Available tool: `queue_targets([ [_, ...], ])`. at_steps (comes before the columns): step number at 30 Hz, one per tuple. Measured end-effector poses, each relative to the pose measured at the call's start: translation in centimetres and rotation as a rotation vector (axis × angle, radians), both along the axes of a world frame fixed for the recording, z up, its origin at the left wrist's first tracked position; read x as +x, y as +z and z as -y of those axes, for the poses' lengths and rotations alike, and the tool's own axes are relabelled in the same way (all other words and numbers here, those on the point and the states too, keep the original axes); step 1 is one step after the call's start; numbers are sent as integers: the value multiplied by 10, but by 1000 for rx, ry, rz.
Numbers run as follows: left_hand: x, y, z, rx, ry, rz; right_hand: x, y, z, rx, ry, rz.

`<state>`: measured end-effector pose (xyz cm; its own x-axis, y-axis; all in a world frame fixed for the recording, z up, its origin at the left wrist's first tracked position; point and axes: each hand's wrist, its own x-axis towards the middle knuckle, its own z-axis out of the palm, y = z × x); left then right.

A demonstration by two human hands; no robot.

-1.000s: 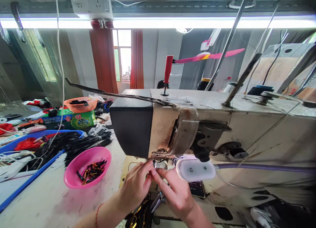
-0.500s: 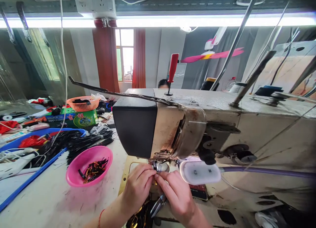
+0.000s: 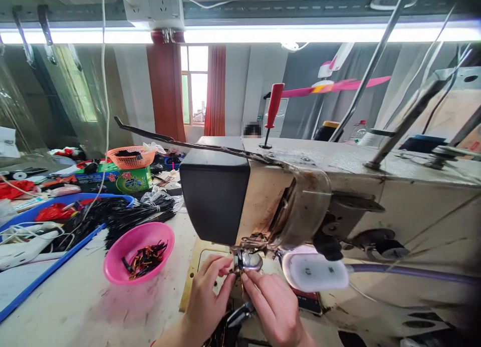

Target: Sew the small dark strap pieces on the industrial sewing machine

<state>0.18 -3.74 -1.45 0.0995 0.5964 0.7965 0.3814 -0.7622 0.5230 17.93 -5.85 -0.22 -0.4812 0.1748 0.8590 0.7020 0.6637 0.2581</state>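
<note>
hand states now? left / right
Left hand: fingers pinched on a small piece under the grey sewing machine's metal presser foot.
Right hand: pinching there too; piece unclear.

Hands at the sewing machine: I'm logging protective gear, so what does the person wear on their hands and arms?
Both the left hand and the right hand are bare: no gloves, no rings to be seen, no sleeves in view. A thin red string shows at the left wrist, at the frame's bottom edge.

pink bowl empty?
No, the pink bowl on the table holds a small heap of thin black, gold and red pieces.
</note>
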Motion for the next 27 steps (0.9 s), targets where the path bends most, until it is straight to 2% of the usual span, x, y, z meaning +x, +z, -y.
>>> queue_targets([
  [5,1,-6,5,-58,-6,41,9,-17,-5,-8,23,39],
  [8,2,-4,4,-47,0,20,12,-19,-6,9,11,61],
  [17,4,1,1,1,-1,-9,16,-8,-7,4,-32,99],
  [20,5,2,-1,13,-4,-13,16,-7,-8,65,-39,91],
  [27,5,0,0,59,19,-28,16,8,1,11,-81,266],
])
